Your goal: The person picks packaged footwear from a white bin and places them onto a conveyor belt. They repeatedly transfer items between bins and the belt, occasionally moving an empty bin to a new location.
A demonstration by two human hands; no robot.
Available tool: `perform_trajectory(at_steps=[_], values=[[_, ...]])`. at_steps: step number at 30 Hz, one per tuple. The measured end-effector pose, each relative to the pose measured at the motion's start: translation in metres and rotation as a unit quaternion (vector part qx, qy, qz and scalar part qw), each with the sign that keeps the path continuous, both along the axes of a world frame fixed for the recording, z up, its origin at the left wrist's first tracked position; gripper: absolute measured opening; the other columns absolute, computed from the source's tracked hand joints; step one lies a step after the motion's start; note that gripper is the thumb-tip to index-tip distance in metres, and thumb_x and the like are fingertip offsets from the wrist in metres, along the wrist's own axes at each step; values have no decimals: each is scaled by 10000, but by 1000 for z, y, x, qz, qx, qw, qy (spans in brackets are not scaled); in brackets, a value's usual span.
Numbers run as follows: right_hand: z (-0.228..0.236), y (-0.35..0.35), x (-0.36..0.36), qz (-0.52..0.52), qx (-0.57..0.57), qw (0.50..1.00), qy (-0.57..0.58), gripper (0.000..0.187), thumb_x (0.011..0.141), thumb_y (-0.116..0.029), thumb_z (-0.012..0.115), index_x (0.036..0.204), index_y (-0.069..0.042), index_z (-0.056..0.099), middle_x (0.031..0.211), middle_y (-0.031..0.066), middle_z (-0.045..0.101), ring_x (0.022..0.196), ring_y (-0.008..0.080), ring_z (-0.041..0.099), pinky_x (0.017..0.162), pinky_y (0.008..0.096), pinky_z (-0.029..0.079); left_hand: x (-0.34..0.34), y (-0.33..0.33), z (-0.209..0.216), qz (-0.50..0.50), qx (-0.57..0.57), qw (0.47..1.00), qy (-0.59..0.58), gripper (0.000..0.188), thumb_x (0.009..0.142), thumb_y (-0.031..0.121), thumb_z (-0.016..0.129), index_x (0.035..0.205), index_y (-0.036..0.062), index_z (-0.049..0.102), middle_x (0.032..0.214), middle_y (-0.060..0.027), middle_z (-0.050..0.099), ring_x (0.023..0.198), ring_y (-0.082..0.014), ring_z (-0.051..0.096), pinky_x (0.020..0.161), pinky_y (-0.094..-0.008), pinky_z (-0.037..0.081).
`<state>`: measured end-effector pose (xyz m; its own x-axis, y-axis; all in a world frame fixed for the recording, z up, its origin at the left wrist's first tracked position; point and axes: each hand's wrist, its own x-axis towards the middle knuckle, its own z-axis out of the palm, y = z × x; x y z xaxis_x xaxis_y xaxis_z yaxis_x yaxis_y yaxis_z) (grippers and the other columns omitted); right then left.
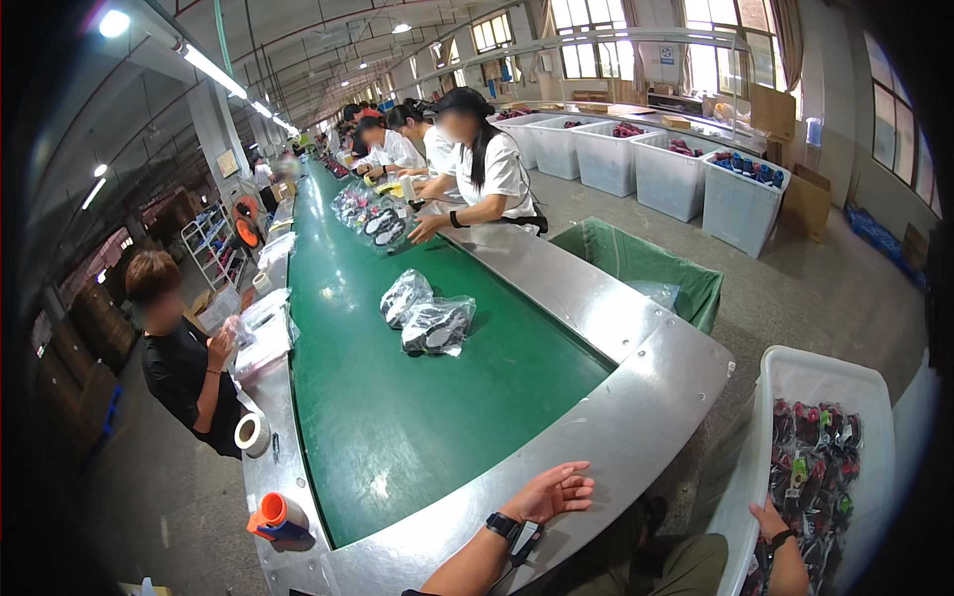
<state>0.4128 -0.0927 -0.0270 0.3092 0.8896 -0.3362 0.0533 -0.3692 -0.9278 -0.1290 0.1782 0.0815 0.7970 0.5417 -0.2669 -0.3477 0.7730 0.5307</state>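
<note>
My left hand point(553, 493) hovers over the metal edge of the conveyor table, its fingers apart and slightly curled, holding nothing. A dark watch-like band sits on that wrist. To the right, my right hand point(770, 521) grips the rim of a white plastic bin point(763, 437). Inside the bin lie rows of dark red and black shoes in clear bags point(817, 462). On the green conveyor belt point(427, 427), beyond my left hand, rest two clear bags of black-and-white shoes, one nearer point(437, 326) and one just behind it point(405, 298).
A metal border point(636, 382) surrounds the belt. An orange-and-blue tape dispenser point(280, 519) and a white tape roll point(252, 434) stand on its left side. Co-workers line the far right; one person point(179, 358) stands left. More shoe bins point(743, 204) and a green cloth-sided cart point(636, 260) stand right.
</note>
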Motion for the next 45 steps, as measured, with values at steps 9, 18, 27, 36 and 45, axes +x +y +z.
perform_trajectory(at_steps=[9,18,27,36,45], values=[[0,0,1,-7,-10,1000,28,771,990,-268,637,1603,-59,219,1479,139,474,1335,270,452,1147,400,334,0,4,-8,3,-18,999,-36,396,1065,283,543,1399,72,528,1206,-101,646,1131,-215,643,1010,-420,553],[4,1,0,-15,6,998,58,779,981,-274,658,1590,-45,230,1465,138,480,1324,272,459,1146,405,341,1,6,-14,0,-22,999,-48,380,1075,285,522,1390,71,533,1221,-106,633,1125,-218,637,1030,-425,541],[-1,0,1,-26,0,996,81,768,983,-249,653,1589,-42,230,1473,137,475,1329,270,455,1149,408,339,-1,6,-14,2,-28,998,-64,376,1079,269,513,1390,59,526,1216,-113,637,1121,-225,642,1035,-432,539],[-2,0,3,2,10,997,75,780,991,-243,648,1610,-100,196,1485,126,454,1357,294,432,1150,449,348,-3,8,-22,-3,-25,996,-83,389,1082,274,506,1408,62,518,1228,-111,650,1136,-231,648,1042,-435,532],[9,1,-6,-20,4,998,60,732,990,-201,621,1596,-72,231,1455,135,484,1305,274,472,1127,416,369,-4,9,-19,-2,-24,997,-72,391,1083,284,502,1409,69,521,1228,-109,651,1138,-232,647,1045,-436,528]])
